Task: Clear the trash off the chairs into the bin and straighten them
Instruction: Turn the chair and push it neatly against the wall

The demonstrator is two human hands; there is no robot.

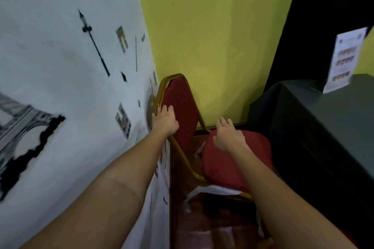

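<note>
Red chair (182, 111) wedged between wallpapered wall (70, 66) and dark table (323, 119). Left hand (165, 118) gripping backrest frame, fingers (166, 108) curled over it. Right hand (229, 136) flat on seat (251, 153), fingers spread. Slide squarely; avoid scraping wall. No trash beneath fingers.

No writing here can be read.

A white card (344, 60) stands on the dark tabletop (323, 119) at the right; it carries a small red mark at its top corner and several rows of reddish print, all too blurred to make out. On the white wall covering (60, 66) at the left, a line of dark lettering runs near the upper edge, smeared past reading. The rest of its print is drawings, a tower and a street lamp, not words.
</note>
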